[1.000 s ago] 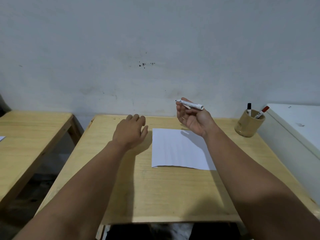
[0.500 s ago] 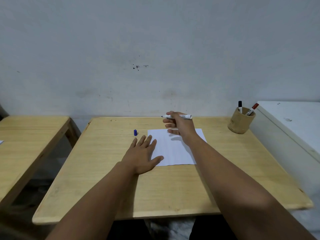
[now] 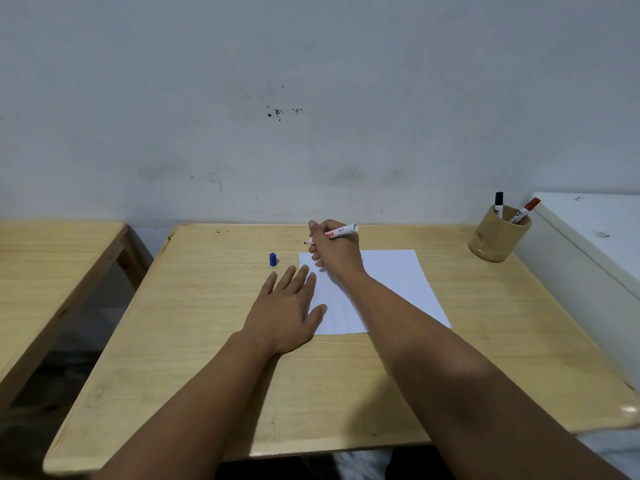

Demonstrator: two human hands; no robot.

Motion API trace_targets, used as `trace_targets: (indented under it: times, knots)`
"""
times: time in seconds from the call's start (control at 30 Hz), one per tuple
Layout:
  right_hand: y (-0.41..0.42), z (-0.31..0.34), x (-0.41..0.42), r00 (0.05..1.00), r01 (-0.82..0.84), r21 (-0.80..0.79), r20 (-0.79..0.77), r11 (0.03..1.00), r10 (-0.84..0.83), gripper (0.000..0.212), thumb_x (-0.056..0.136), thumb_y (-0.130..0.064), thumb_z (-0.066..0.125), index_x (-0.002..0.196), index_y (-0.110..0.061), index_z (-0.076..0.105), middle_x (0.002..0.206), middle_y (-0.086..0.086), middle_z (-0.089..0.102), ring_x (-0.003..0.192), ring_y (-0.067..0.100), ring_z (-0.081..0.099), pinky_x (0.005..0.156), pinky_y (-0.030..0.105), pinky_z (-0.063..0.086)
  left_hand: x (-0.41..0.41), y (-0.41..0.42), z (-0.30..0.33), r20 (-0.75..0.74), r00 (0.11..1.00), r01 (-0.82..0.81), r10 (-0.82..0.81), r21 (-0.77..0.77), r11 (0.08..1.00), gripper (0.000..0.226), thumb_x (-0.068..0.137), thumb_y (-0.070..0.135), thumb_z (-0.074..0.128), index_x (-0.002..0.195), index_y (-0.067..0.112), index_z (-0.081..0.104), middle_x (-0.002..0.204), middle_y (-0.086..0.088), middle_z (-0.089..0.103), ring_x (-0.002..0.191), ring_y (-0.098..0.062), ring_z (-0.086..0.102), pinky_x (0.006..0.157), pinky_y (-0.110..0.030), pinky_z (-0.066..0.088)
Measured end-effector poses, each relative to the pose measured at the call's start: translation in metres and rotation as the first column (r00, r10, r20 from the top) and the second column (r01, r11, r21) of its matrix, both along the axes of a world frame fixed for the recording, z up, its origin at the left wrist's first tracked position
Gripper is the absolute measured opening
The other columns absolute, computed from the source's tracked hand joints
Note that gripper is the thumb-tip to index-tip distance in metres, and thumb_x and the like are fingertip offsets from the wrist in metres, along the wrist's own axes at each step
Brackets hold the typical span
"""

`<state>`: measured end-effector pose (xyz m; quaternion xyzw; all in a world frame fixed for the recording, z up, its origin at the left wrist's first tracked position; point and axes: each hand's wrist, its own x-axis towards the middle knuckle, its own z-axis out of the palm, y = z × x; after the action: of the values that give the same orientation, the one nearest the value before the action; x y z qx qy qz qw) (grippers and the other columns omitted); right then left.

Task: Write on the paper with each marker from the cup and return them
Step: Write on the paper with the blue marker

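Two hands rest on the surface (image 3: 346, 393): left hand (image 3: 289, 311) flat, fingers spread, thumb on the paper (image 3: 391, 282); right hand (image 3: 334, 249) beyond it gripping a marker (image 3: 337, 233). A blue cap (image 3: 273, 259) lies just past the left fingertips. Far right of both stands the cup (image 3: 495, 242) with two markers.

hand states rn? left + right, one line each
Left hand: open, flat on the table, thumb on the paper edge, holding nothing.
Right hand: closed around an uncapped marker, tip near the paper's far left corner.
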<state>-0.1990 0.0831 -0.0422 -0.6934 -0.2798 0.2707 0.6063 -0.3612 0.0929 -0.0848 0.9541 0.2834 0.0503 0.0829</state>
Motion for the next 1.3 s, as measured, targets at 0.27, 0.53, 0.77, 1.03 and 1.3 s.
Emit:
trace_targets:
  times: [0.27,0.53,0.77,1.03,1.3]
  knots:
    - [0.003,-0.028,0.001,1.0,0.013,-0.002,-0.006,1.0,-0.013,0.029,0.09,-0.033,0.072,0.069,-0.014,0.063,0.073,0.016,0.079,0.056,0.019,0.071,0.057,0.032,0.054,-0.013,0.005,0.003,-0.01,0.999,-0.05,0.05,0.013,0.999,0.091,0.095,0.075,0.02,0.164,0.016,0.012,0.172,-0.002,0.005,0.159,-0.018,-0.002,0.128,-0.042,0.001]
    - [0.003,-0.033,0.003,0.999,-0.02,0.003,0.035,1.0,0.019,0.034,0.091,-0.031,0.073,0.073,-0.004,0.062,0.075,0.015,0.079,0.058,0.019,0.07,0.059,0.032,0.056,-0.017,-0.001,0.0,0.035,0.988,-0.149,0.148,0.032,0.988,0.097,0.09,0.082,0.019,0.163,0.019,0.021,0.172,-0.001,0.011,0.159,-0.019,0.001,0.128,-0.047,0.001]
    - [0.005,-0.036,0.005,0.997,-0.018,-0.006,0.073,1.0,0.019,0.029,0.089,-0.035,0.074,0.066,-0.019,0.065,0.072,0.01,0.078,0.061,0.02,0.075,0.061,0.033,0.058,-0.023,-0.002,0.001,0.021,0.979,-0.205,0.205,0.01,0.979,0.105,0.083,0.09,0.017,0.163,0.021,0.018,0.172,0.0,0.006,0.159,-0.02,-0.003,0.128,-0.047,-0.001]
    - [0.006,-0.038,0.006,0.993,-0.038,-0.024,0.111,0.999,0.04,0.029,0.09,-0.031,0.075,0.074,-0.008,0.068,0.073,0.013,0.077,0.061,0.019,0.074,0.061,0.03,0.059,-0.022,-0.002,0.003,0.015,0.978,-0.206,0.206,0.017,0.978,0.105,0.083,0.09,0.017,0.163,0.022,0.02,0.172,0.0,0.007,0.159,-0.02,-0.002,0.127,-0.048,-0.001]
    - [0.006,-0.037,0.004,0.989,-0.037,-0.044,0.141,0.998,0.043,0.028,0.087,-0.029,0.072,0.065,-0.013,0.064,0.073,0.013,0.076,0.06,0.019,0.072,0.065,0.036,0.061,-0.023,-0.003,0.003,0.026,0.978,-0.205,0.205,0.008,0.979,0.105,0.083,0.091,0.019,0.162,0.022,0.022,0.172,0.0,0.008,0.159,-0.02,-0.001,0.127,-0.048,0.0]
